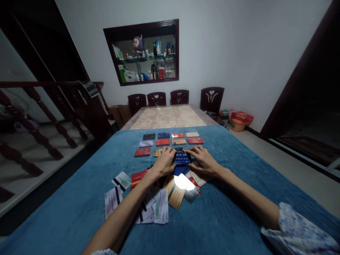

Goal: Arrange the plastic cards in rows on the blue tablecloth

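Observation:
Both my hands are at a dark blue card [183, 156] with light print, in the middle of the cloth. My left hand [165, 162] grips its left edge with curled fingers. My right hand [203, 160] has fingers and thumb closed at its right edge. Whether other cards lie beneath it in my grip I cannot tell. A tan card [157, 153] is partly hidden behind my left hand. Just below my hands, loose cards overlap, among them a gold card [175, 191], a red card [139, 177] and a pale card [199, 177] partly under my right hand.
Several card stacks stand in rows beyond my hands, including a red one [142, 152] at left. White cards [160, 209] with dark stripes lie near my left forearm. A blue cloth [79, 198] covers the near table; bare marble tabletop [170, 116] and chairs [211, 97] lie beyond.

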`<action>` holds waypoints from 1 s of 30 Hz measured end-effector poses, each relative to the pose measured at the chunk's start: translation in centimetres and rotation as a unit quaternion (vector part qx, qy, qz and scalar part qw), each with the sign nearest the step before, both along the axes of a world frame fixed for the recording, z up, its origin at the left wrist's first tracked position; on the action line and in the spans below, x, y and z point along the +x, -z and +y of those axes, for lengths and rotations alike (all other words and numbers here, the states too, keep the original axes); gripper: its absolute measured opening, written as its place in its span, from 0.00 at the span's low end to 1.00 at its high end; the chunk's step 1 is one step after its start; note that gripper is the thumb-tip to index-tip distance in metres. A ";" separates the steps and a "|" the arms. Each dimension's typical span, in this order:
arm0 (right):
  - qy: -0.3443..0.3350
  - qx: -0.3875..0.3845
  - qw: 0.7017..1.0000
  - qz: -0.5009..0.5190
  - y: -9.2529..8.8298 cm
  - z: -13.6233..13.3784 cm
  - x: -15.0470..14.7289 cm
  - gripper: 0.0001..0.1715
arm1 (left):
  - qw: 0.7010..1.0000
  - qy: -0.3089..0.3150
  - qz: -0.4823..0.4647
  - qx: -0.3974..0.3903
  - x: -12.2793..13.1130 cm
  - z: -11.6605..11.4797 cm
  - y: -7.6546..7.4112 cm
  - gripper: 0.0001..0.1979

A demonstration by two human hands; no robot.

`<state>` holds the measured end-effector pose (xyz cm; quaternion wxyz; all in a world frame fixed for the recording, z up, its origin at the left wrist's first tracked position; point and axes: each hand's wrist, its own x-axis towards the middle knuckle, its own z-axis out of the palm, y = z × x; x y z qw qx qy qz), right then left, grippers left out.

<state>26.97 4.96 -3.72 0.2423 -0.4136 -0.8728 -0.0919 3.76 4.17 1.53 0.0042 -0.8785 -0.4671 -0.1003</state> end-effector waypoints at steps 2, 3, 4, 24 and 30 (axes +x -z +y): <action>0.000 -0.007 1.000 -0.007 -0.1 0.1 0.0 0.31 | 1.000 0.004 0.001 -0.002 -0.1 0.1 0.0 0.23; 0.001 -0.011 1.000 -0.010 -0.1 0.1 0.0 0.31 | 1.000 0.004 0.001 -0.003 -0.1 0.1 -0.1 0.23; 0.003 -0.014 1.000 -0.014 -0.3 0.2 0.0 0.32 | 1.000 0.004 0.001 -0.004 -0.2 0.1 -0.1 0.23; 0.011 -0.089 0.990 -0.113 -5.2 4.8 -3.6 0.33 | 0.998 -0.030 0.061 0.014 -2.6 3.8 -2.0 0.19; 0.027 -0.100 0.984 -0.146 -6.6 7.0 -5.0 0.32 | 0.996 -0.041 0.080 0.023 -3.3 5.7 -2.8 0.20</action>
